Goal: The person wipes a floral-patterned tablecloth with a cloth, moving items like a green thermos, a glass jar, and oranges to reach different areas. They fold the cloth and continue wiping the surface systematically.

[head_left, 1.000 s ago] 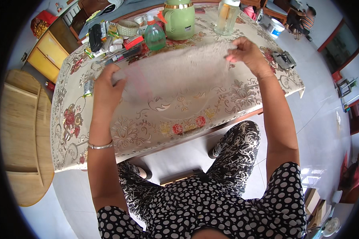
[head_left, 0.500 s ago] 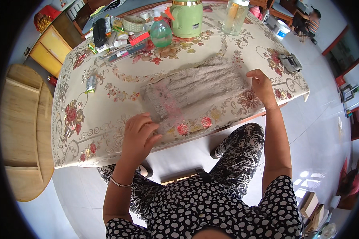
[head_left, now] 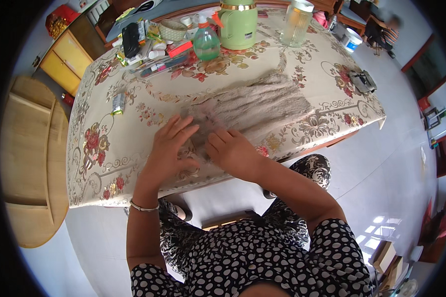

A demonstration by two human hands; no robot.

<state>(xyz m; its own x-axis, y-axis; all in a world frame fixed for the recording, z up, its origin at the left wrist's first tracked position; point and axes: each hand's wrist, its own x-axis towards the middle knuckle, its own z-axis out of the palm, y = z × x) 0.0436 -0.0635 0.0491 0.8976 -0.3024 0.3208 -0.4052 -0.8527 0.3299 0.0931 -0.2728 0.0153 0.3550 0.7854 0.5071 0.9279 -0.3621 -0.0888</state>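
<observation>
A person's left hand, fingers spread and seemingly empty, and right hand, fingers curled, sit side by side at the left end of a grey cloth on the table. Whether the right grips it cannot be told. A spray bottle holds green liquid; the thermos hides its contents.

- Greyish cloth, pinkish at one end!
- Cream tablecloth, red flowers and brown scrolls!
- Pale green jug, gold-banded!
- Black top, white dots!
</observation>
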